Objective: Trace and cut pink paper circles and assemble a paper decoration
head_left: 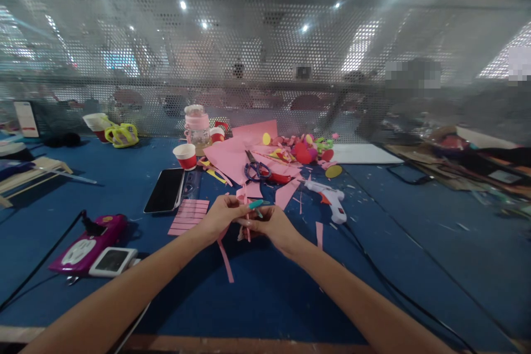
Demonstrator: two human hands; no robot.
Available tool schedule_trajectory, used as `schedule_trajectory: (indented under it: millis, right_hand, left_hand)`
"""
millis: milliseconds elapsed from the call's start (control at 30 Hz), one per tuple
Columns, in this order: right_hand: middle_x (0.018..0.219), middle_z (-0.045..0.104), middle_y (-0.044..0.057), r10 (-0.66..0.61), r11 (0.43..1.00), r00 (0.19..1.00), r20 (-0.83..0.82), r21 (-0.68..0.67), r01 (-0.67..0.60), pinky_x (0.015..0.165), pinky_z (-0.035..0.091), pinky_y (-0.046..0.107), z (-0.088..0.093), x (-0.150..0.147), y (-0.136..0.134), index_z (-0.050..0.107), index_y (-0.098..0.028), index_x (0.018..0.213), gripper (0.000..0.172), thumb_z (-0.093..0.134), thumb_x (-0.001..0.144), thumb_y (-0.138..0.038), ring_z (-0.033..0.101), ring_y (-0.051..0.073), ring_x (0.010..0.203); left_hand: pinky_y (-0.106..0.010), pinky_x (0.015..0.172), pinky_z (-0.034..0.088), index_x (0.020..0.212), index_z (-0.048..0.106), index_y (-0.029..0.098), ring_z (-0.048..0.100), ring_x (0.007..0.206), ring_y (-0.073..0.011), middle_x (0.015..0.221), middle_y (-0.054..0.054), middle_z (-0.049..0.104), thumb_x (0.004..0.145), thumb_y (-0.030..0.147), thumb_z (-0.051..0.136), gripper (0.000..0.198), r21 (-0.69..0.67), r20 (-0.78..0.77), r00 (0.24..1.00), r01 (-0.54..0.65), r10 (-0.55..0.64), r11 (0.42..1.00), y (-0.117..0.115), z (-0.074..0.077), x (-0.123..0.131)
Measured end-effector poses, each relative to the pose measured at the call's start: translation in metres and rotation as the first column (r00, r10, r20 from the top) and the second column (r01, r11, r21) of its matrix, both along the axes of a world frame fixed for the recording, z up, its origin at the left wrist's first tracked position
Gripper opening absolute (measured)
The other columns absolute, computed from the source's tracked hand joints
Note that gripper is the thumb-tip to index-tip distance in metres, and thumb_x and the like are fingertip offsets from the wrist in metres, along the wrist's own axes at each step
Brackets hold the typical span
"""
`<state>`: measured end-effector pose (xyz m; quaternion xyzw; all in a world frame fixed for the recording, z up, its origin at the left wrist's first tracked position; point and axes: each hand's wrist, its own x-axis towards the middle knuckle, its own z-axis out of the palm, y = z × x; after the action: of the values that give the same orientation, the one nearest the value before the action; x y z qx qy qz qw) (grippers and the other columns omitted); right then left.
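Near the middle of the table (186, 310)'s near edge, both hands met over a narrow pink strip (248, 235). The left hand (222, 214) had its fingers pinched on the strip's upper part; the right hand (274, 228) came in from the other side, its fingers bent and grasping the strip lower down. A small teal piece (256, 204) showed at the fingertips, too small to identify. Below the left hand, a loose paper strip (226, 263) trailed toward the near edge.

Just beside the left hand, on the side of the table's left edge, lay a lined pink sheet (188, 217), with a dark-screened tablet (165, 191) beyond it. Farther toward the far edge, blue-handled scissors (258, 171) rested on large pink sheets (226, 156), near a paper cup (185, 156) and a pink-topped bottle (197, 124). Toward the right edge, well apart from the right hand, a white glue gun (332, 199) lay with its cord running to the near edge. A purple device (89, 243) sat near the left corner of that edge.
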<state>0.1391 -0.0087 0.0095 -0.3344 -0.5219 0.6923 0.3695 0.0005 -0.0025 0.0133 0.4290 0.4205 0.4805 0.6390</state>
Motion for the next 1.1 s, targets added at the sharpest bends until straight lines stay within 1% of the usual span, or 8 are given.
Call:
schedule_trajectory:
  millis: [167,267,467,600,733,800,1000,1100]
  right_hand:
    - [0.059,0.067,0.003,-0.025,0.999,1.0,-0.002,-0.02,0.025,0.056,0.05,0.025,0.001,0.003,0.002,0.07,-0.012,0.076,0.032,0.077,0.053,-0.034,0.063,0.014,0.054]
    - [0.061,0.067,0.003,-0.06,0.998,0.998,-0.004,-0.007,0.06,0.059,0.051,0.027,0.0,0.005,0.004,0.07,-0.013,0.078,0.032,0.075,0.057,-0.036,0.062,0.014,0.056]
    - [0.058,0.064,0.001,-0.124,0.992,0.991,0.053,-0.026,0.126,0.052,0.052,0.027,0.001,0.008,0.007,0.067,-0.014,0.076,0.035,0.074,0.055,-0.04,0.064,0.016,0.057]
    - [0.063,0.065,0.002,-0.183,0.983,0.978,0.099,-0.002,0.184,0.046,0.051,0.024,0.003,0.012,0.01,0.065,-0.014,0.079,0.035,0.073,0.057,-0.04,0.065,0.017,0.057]
    - [0.067,0.065,0.002,-0.251,0.968,0.959,0.135,0.047,0.247,0.041,0.05,0.023,0.004,0.013,0.012,0.064,-0.013,0.076,0.035,0.074,0.055,-0.039,0.062,0.015,0.054]
    - [0.064,0.064,0.002,-0.255,0.967,0.957,0.14,0.048,0.251,0.04,0.049,0.022,0.005,0.012,0.013,0.065,-0.013,0.074,0.034,0.076,0.053,-0.037,0.059,0.013,0.051]
    - [0.061,0.062,0.0,-0.25,0.968,0.967,0.049,0.021,0.25,0.043,0.051,0.023,0.002,0.011,0.015,0.065,-0.013,0.07,0.034,0.079,0.048,-0.035,0.056,0.011,0.049]
    - [0.057,0.061,-0.001,-0.261,0.965,0.964,0.053,0.014,0.26,0.044,0.052,0.024,0.002,0.012,0.016,0.064,-0.014,0.07,0.034,0.079,0.047,-0.034,0.056,0.011,0.048]
  left_hand:
    - [-0.023,0.046,0.046,0.063,0.059,0.01,0.052,0.042,-0.0091,0.051,0.001,0.056,0.047,0.047,0.075,0.043,0.025,0.065,0.997,0.027,-0.028,0.999,0.002,0.001,-0.001]
    - [-0.023,0.055,0.047,0.067,0.061,0.01,0.055,0.05,-0.0098,0.057,0.0,0.058,0.053,0.045,0.073,0.039,0.104,0.021,0.999,0.046,-0.048,0.993,0.006,-0.001,-0.004]
    - [-0.021,0.073,0.044,0.092,0.063,0.015,0.057,0.087,-0.0152,0.093,-0.005,0.064,0.066,0.04,0.065,0.036,0.356,-0.105,0.981,-0.118,0.165,0.927,0.009,-0.003,-0.011]
    - [-0.021,0.065,0.042,0.08,0.065,0.015,0.058,0.072,-0.0145,0.076,-0.003,0.065,0.073,0.037,0.058,0.025,0.427,-0.328,0.927,-0.028,0.184,0.904,0.009,0.001,-0.017]
    - [-0.021,0.059,0.039,0.064,0.061,0.015,0.055,0.061,-0.0127,0.062,-0.001,0.063,0.075,0.034,0.054,0.023,0.458,-0.435,0.873,0.002,0.222,0.889,0.009,0.004,-0.02]
    - [-0.021,0.056,0.038,0.06,0.057,0.016,0.053,0.055,-0.0115,0.056,0.0,0.06,0.076,0.035,0.052,0.026,0.445,-0.445,0.869,0.007,0.215,0.895,0.008,0.004,-0.02]
    - [-0.021,0.048,0.036,0.061,0.047,0.017,0.049,0.044,-0.0095,0.048,0.003,0.054,0.077,0.041,0.049,0.028,0.318,-0.318,0.945,0.036,0.071,0.948,0.007,0.003,-0.014]
    - [-0.02,0.045,0.034,0.063,0.046,0.017,0.046,0.042,-0.0085,0.047,0.005,0.051,0.078,0.044,0.046,0.031,0.325,-0.379,0.923,0.071,0.061,0.943,0.006,0.001,-0.014]
